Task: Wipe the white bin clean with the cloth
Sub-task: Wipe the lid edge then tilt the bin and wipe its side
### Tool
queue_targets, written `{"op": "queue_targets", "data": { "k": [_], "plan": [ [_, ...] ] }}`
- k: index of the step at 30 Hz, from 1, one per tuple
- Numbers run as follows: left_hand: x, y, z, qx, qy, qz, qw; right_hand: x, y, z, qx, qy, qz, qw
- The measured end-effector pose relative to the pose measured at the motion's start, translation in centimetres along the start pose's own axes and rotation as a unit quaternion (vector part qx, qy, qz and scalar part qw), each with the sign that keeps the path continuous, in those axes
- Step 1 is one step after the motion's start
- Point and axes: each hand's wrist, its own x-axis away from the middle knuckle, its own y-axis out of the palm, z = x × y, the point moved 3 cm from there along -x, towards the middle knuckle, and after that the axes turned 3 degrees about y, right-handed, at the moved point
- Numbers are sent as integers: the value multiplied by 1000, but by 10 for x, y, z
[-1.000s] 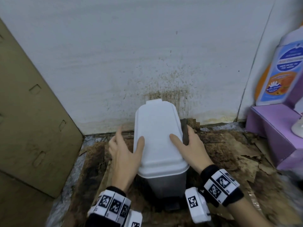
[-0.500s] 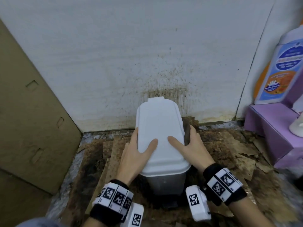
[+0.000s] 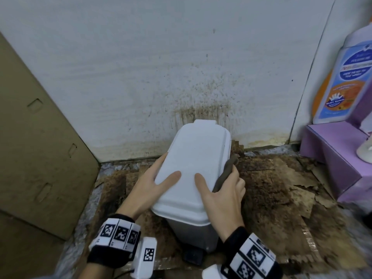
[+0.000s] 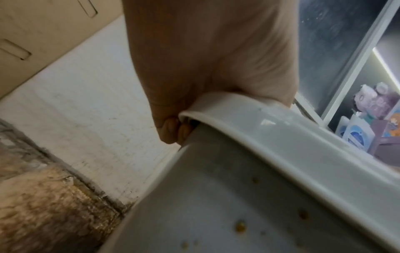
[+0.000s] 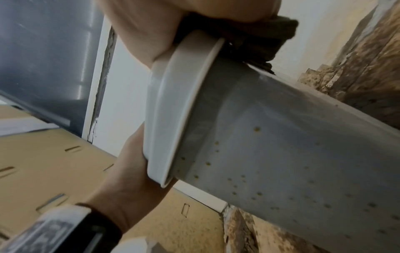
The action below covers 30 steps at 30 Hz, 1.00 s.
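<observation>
The white bin (image 3: 193, 164) stands on the floor by the stained wall, lid closed and tilted toward me. My left hand (image 3: 150, 186) grips its left side, thumb on the lid. In the left wrist view my left hand's fingertips (image 4: 171, 126) curl under the lid rim, and the bin (image 4: 238, 196) wall carries brown specks. My right hand (image 3: 221, 190) holds the right side, thumb on the lid. Its fingers press a dark grey-brown cloth (image 3: 226, 172) to the bin's edge. The right wrist view shows the cloth (image 5: 259, 36) bunched under the rim, above the speckled bin (image 5: 292, 154) body.
A cardboard sheet (image 3: 40, 158) leans at the left. Soiled, torn cardboard (image 3: 271, 198) covers the floor. A purple box (image 3: 338, 158) with a large bottle (image 3: 342, 77) on it stands at the right. The bin's black pedal (image 3: 193, 256) sticks out at the front.
My left hand has moved from beside the bin onto its left side and taken hold. The bin has tilted and turned a little between both hands.
</observation>
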Motion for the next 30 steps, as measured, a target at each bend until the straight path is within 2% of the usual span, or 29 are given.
{"op": "queue_targets", "data": {
  "k": [3, 6, 10, 13, 16, 24, 30],
  "plan": [
    [0, 0, -3, 12, -3, -9, 1000, 2, 5, 5, 4, -17, 14, 1000],
    [3, 3, -4, 13, 1, -5, 1000, -2, 5, 5, 4, -27, -3, 1000],
    [5, 7, -15, -7, -31, 39, 999, -22, -3, 3, 4, -23, -63, 998],
    [15, 9, -23, -40, -66, 71, 994, -43, -11, -4, 48, -27, -136, 989],
    [32, 14, -24, -61, -93, 106, 988, -66, -19, -13, 68, -21, -180, 981],
    [54, 37, -12, -52, -155, 185, 969, -137, -25, -22, 91, -30, -184, 978],
    [55, 38, -8, 7, -102, 219, 970, -162, -18, -29, 51, -72, -178, 980]
  ]
}}
